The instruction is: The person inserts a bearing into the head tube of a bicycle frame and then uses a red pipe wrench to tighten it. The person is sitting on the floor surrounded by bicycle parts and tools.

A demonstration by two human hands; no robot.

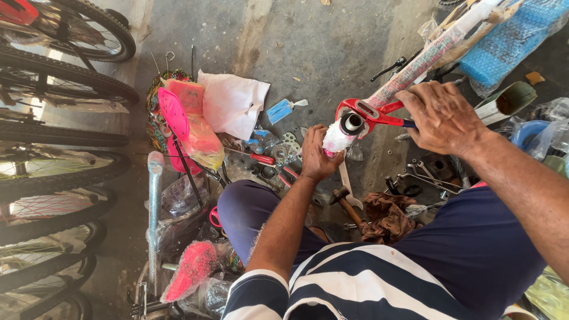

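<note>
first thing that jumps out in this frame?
The red pipe wrench at upper centre, clamped around the end of a wrapped bike frame tube; the right hand is in a grip on its handles while the left hand holds the white-wrapped tube end. Next, the bright pink plastic parts on the floor at left, beside a row of bicycle wheels.

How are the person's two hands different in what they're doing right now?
The left hand wraps around the plastic-wrapped tube end from below; the right hand presses down on the red wrench handle. The left hand's fingers curl shut; the right hand lies flatter. Both work on the same wrapped bicycle frame.
</note>
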